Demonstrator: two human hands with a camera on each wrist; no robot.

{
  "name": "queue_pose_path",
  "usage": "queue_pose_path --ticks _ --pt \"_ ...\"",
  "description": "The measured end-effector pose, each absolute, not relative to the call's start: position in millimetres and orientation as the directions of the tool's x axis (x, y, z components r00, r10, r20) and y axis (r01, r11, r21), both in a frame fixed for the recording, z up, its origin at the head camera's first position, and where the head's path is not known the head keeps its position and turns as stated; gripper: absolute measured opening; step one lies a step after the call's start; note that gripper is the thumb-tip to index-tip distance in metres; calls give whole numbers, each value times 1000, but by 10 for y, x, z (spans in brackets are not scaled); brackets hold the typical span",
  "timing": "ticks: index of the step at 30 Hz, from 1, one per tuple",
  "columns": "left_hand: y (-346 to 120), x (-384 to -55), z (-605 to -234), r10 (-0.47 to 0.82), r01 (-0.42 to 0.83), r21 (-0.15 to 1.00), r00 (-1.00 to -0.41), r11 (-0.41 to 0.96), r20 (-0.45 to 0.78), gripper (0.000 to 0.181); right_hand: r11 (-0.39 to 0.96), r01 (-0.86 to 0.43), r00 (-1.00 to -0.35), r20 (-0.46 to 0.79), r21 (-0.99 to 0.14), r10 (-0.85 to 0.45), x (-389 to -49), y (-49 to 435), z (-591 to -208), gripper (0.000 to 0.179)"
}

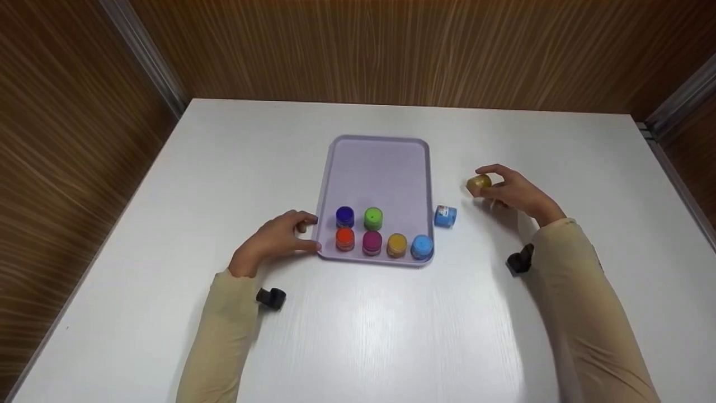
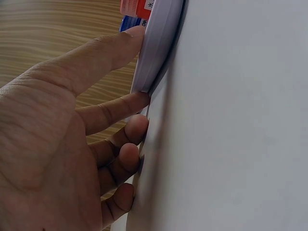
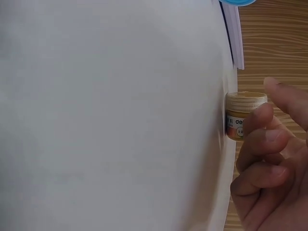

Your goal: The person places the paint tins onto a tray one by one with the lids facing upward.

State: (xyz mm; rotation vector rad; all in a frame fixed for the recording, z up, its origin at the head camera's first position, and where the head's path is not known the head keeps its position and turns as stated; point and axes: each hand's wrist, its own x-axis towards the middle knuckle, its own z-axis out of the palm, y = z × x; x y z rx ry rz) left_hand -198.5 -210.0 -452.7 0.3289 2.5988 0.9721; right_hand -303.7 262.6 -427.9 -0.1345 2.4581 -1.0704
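My left hand (image 1: 277, 240) rests at the lilac tray (image 1: 386, 168), its thumb and index fingertips on the tray's near-left edge; the other fingers are bent beside it in the left wrist view. My right hand (image 1: 517, 193) has its fingers curled round a small ochre paint jar (image 3: 246, 113), at the table right of the tray. The jar lies tipped on its side with its clear lid toward the tray. Between that hand and the tray, a light-blue paint jar (image 1: 446, 216) lies on its side.
Paint jars stand in the tray's near half: dark blue (image 1: 345, 217), green (image 1: 373, 218), orange-red (image 1: 345, 239), magenta (image 1: 372, 243), yellow (image 1: 397, 245) and light blue (image 1: 422, 247). A wooden panel (image 1: 391, 56) rises behind the white table (image 1: 391, 330).
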Motion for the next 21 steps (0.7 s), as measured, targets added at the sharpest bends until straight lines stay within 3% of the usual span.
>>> queue_pose_path --ticks 21 --pt "-2097 -1971 -4504 324 92 658 -915 747 -240 64 771 81 -880 -409 -632 -243 -3064 2525 -4286 54"
